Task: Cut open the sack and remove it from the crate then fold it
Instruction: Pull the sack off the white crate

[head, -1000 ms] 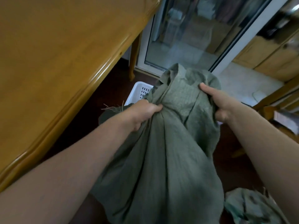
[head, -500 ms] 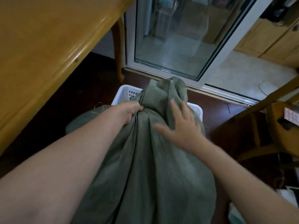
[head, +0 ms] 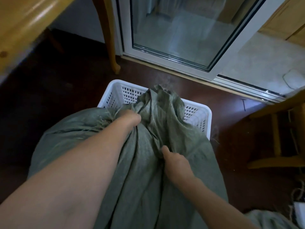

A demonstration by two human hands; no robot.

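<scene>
Left hand [head: 130, 117] clenched on a gathered bunch of the green woven sack [head: 148, 179]; right hand [head: 176, 164] nearer the body, fingers closed on a central fold. Beyond the left grip, the sack's crumpled end rests over the white perforated crate [head: 198, 116]; its long axis trails from there toward the person. Judged: clearing the crate calls for a pull toward the body.

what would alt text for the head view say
Both hands grip a grey-green sack draped over a white crate on dark floor: left hand bunches its top, right hand pinches lower.
</scene>
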